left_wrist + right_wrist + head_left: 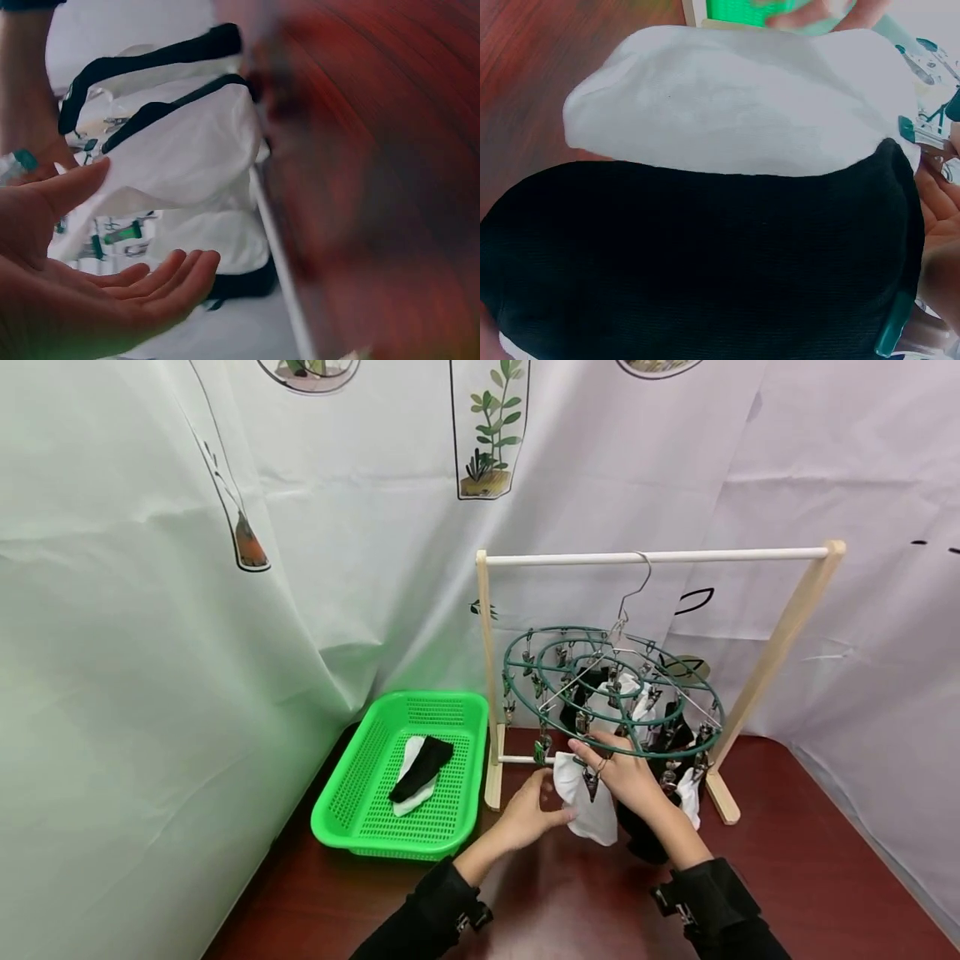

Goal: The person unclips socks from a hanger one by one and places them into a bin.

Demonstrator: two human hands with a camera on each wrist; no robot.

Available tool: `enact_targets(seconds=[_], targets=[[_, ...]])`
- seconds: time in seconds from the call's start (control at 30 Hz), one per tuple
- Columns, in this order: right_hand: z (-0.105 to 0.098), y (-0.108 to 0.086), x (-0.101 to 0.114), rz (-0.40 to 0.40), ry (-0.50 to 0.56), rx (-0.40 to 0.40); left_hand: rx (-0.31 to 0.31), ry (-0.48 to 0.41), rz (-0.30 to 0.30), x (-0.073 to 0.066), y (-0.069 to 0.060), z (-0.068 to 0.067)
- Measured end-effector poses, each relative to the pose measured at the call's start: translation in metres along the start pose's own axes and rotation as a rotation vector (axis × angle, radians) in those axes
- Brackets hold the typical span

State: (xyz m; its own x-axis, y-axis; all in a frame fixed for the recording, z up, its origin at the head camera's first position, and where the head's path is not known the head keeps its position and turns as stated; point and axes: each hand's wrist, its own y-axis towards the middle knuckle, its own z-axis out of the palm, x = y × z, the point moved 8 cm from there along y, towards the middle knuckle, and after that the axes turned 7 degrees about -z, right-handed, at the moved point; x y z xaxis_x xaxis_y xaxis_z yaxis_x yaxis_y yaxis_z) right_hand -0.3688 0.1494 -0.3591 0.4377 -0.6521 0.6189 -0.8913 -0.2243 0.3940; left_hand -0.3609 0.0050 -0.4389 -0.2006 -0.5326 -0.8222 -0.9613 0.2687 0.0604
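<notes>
A white sock (589, 803) hangs from a clip (919, 135) at the front of the round green drying hanger (558, 720). My right hand (628, 777) is at the sock's top edge, its finger and thumb pinching the clip. Just left of the sock, my left hand (525, 814) has its fingers spread and relaxed, holding nothing; in the left wrist view its palm (82, 292) faces the hanging socks. Beside the white sock hangs a black sock (705, 255), large in the right wrist view. More black and white socks hang behind, partly hidden by the hanger and right arm.
The hanger hooks over the white bar (555, 560) of a wooden-legged stand (780, 652). A green basket (322, 818) at the left holds a black sock (423, 768) lying over a white one (408, 806). All stand on a dark red table (810, 877) before a patterned curtain.
</notes>
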Motion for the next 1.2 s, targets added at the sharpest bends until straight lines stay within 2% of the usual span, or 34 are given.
enact_targets(seconds=[0.1, 0.17, 0.27, 0.33, 0.6, 0.83, 1.07, 1.2], targets=[[-0.001, -0.002, 0.001, -0.007, 0.011, -0.014, 0.114, -0.246, -0.031, 0.002, 0.013, 0.01], [-0.001, -0.004, 0.002, -0.005, 0.02, -0.01, 0.191, -0.359, -0.057, 0.002, 0.018, 0.018], [0.001, -0.006, 0.001, 0.02, 0.028, 0.009, 0.263, -0.444, -0.093, 0.005, 0.021, 0.025], [0.001, -0.007, -0.001, 0.035, 0.014, 0.013, 0.281, -0.478, -0.094, 0.006, 0.021, 0.027], [-0.012, -0.011, -0.004, -0.029, -0.076, -0.133, 0.214, -0.56, -0.056, 0.01, 0.014, 0.029], [-0.013, -0.013, -0.009, -0.01, -0.087, -0.164, 0.116, -0.548, -0.03, 0.012, 0.009, 0.025], [-0.012, -0.012, -0.005, -0.081, -0.03, -0.188, 0.122, -0.536, -0.021, 0.009, 0.006, 0.027], [-0.014, -0.015, -0.005, -0.11, -0.004, -0.235, 0.122, -0.522, -0.008, 0.007, 0.005, 0.027]])
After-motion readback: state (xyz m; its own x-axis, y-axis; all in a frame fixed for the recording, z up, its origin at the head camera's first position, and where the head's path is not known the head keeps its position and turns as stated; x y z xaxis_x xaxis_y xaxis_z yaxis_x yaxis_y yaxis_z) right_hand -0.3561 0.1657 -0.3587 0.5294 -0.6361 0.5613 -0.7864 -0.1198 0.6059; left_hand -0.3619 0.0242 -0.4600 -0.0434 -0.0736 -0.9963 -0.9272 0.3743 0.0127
